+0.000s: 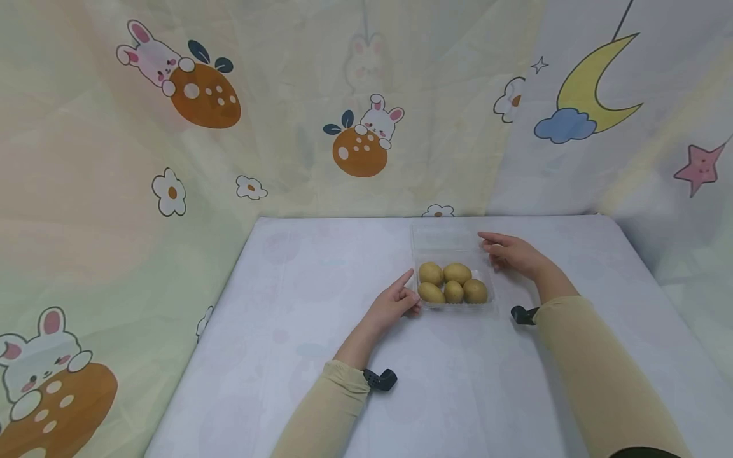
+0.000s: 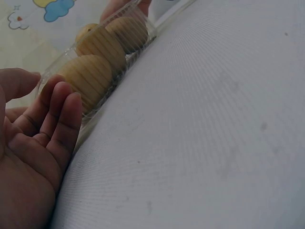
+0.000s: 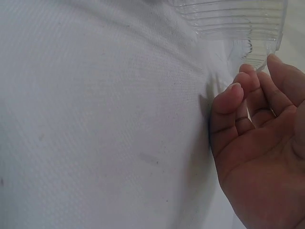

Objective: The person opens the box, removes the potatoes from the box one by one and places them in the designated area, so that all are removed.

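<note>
Several small yellow-brown potatoes (image 1: 457, 273) sit in a clear plastic box (image 1: 485, 308), whose see-through lid (image 1: 443, 238) stands raised at the far side. At the box's left wall is my left hand (image 1: 392, 306), one finger straight and the others loosely bent. The left wrist view shows its fingertips (image 2: 74, 102) right at the ribbed wall, beside the potatoes. My right hand (image 1: 518, 256) reaches the right edge of the lid. In the right wrist view its thumb and bent fingertips (image 3: 231, 93) meet at the clear plastic; I cannot tell whether they pinch it.
A pale cloth covers the table (image 1: 275, 343). Behind it hangs a fabric backdrop (image 1: 298, 57) printed with rabbits, flowers and a moon, which also comes down at both sides. Each wrist wears a small black camera (image 1: 382, 380).
</note>
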Demonstrator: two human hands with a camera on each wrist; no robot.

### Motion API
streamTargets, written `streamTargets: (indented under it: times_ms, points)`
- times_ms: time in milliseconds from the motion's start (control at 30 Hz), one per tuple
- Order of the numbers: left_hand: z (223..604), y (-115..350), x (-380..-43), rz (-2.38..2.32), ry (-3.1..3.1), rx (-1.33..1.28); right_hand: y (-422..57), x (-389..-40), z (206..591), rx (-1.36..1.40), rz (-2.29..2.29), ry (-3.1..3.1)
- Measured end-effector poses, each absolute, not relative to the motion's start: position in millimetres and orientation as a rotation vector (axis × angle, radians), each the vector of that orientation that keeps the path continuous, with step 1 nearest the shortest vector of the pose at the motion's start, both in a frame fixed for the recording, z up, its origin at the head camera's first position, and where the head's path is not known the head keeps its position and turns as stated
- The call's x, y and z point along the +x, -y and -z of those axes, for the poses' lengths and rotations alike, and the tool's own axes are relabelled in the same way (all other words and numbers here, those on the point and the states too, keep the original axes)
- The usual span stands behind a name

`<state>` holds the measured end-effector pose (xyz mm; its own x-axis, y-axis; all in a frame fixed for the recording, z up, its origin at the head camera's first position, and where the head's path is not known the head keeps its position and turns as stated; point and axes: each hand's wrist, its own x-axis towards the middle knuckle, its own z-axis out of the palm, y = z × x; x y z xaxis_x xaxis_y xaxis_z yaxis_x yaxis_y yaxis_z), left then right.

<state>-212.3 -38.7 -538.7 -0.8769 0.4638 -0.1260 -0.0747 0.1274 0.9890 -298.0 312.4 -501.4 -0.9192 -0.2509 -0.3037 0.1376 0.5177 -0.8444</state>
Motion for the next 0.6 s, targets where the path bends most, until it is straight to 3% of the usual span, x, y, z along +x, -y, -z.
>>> streamTargets:
  times_ms: [333,600]
  points:
    - [539,39,-212,-1.796,-2.011,0.377,-310,-293,498,-0.101,1.340,-2.394]
    - [539,39,-212,-1.790,-2.019,0.366,-314,-269,499,-0.124,1.344,-2.418]
